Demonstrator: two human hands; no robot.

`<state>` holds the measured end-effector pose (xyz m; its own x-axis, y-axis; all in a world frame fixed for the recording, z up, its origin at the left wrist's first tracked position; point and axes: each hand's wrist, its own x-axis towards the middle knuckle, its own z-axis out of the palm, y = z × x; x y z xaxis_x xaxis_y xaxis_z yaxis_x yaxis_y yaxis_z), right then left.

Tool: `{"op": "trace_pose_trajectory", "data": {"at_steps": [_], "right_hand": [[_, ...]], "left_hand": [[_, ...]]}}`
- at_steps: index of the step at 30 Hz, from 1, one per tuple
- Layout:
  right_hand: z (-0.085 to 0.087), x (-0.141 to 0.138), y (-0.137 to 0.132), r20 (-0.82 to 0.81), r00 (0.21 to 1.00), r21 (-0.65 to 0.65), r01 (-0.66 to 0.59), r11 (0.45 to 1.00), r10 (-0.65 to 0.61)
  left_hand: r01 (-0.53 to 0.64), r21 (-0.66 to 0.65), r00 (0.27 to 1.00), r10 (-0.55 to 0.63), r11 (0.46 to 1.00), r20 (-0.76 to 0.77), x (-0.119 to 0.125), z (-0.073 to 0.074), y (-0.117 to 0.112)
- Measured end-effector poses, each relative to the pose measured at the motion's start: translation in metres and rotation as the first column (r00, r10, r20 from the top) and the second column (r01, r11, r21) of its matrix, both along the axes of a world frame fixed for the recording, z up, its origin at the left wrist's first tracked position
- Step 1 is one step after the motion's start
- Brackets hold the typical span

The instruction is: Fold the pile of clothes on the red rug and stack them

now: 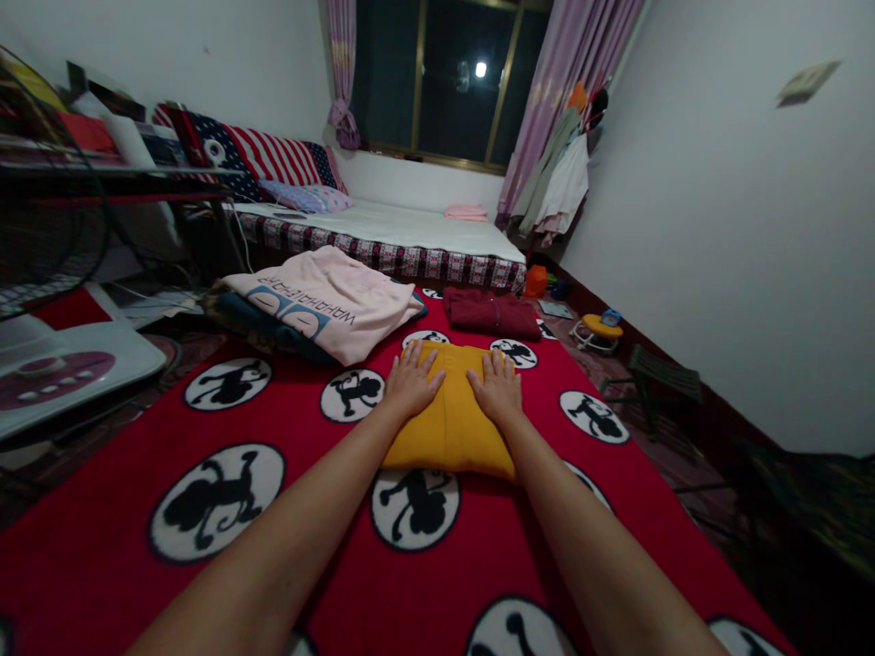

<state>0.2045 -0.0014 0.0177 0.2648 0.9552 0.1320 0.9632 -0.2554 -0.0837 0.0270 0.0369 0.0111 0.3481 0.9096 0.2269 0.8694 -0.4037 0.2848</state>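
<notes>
A folded yellow garment (451, 428) lies on a red blanket (301, 456) printed with black monkeys in white circles. My left hand (414, 381) rests flat on the garment's far left part, fingers spread. On its far right part lies my right hand (497, 386), also flat with fingers apart. Both palms press down on the cloth without gripping it. Beyond my left hand is a pile of clothes topped by a pale pink shirt (342, 301) with lettering and a cartoon print. A folded dark red garment (490, 313) sits farther back, beyond my right hand.
Across the far end stands a bed (383, 228) with a white sheet and pillows. At left are a cluttered desk (123, 173) and a white-and-pink appliance (75, 374). A yellow-topped stool (602, 326) and a dark folding stool (663, 374) stand on the floor at right.
</notes>
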Motion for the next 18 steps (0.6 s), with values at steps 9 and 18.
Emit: {"op": "trace_pose_trajectory", "data": {"at_steps": [9, 18], "right_hand": [[0.042, -0.042, -0.003, -0.081, 0.997, -0.142, -0.029, 0.989, 0.018], [0.014, -0.043, -0.024, -0.191, 0.976, -0.069, -0.124, 0.990, 0.109]], "left_hand": [[-0.017, -0.002, 1.000, 0.017, 1.000, -0.012, 0.001, 0.000, 0.000], [-0.012, 0.000, 0.999, 0.012, 1.000, -0.034, 0.000, 0.006, -0.002]]}}
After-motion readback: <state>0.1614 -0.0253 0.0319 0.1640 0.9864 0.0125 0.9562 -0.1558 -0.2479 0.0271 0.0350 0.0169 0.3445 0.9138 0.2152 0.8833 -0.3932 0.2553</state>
